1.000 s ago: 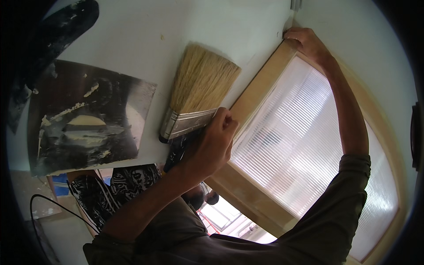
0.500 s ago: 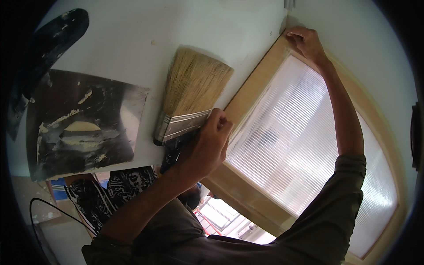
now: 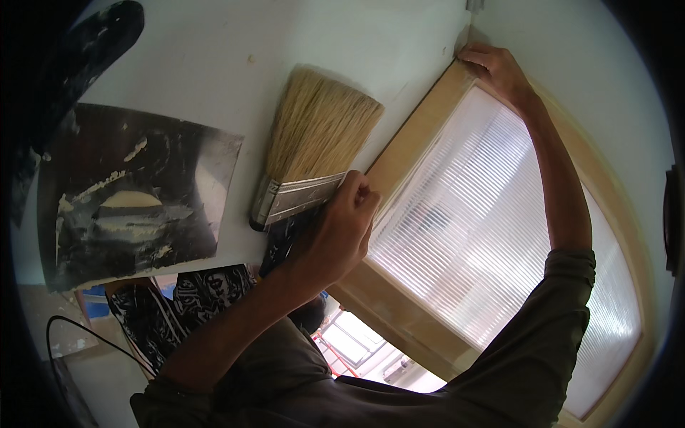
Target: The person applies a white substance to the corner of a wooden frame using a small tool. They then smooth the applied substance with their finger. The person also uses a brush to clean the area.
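White counter across the left of my view, pale wall bending round on the right, and slanting between them is the frame, plain wood around a bright ribbed panel! Up at the frame's far corner, my right grip sits with fingers bent in close against the wood; from my seat I can't tell whether they pinch anything. Over to my left grip, curled, thumb side up, just beside the metal band of the brush and close to the frame's edge. It covers part of the brush's dark handle, and I cannot tell if it clasps that handle or merely rests over it. What a brush, too: broad, straw-coloured bristles fanned toward the far side of the counter! Left of it lies the plate, streaked with cream putty, a dark, spattered tool at its far corner. Down low, a black cable loops near patterned cloth.
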{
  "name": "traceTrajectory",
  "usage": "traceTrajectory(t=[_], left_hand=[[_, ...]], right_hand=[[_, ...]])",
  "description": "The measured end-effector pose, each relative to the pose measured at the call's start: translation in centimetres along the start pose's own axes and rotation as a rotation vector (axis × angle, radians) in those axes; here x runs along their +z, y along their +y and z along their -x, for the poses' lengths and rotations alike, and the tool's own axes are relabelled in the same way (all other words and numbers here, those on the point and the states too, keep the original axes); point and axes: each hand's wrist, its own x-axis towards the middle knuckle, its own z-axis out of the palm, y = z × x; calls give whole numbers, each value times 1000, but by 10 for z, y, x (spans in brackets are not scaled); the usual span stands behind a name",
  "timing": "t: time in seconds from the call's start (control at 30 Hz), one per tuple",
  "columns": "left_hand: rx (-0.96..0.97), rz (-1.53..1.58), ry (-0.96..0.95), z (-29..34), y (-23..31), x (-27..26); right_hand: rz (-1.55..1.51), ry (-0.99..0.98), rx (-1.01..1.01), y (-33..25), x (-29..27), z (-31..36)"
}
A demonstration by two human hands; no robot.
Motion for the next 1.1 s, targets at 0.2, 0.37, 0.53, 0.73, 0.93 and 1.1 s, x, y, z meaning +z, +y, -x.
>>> traceTrajectory(t=[0.2,0.37,0.53,0.73,0.93,1.1], left_hand=[[-11,-28,-26,1,0,-3],[-17,14,4,3,-3,2],[-14,11,2,4,-3,2],[-75,72,1,7,-6,4],[-50,-16,-24,7,-5,0],[-62,-1,-17,9,-8,3]], right_hand=[[33,-42,-86,-5,6,-4],[-46,13,11,-7,14,-6],[-362,214,346,-6,20,3],[-237,146,206,2,15,2],[-121,105,96,-7,9,5],[-122,87,69,-11,8,8]])
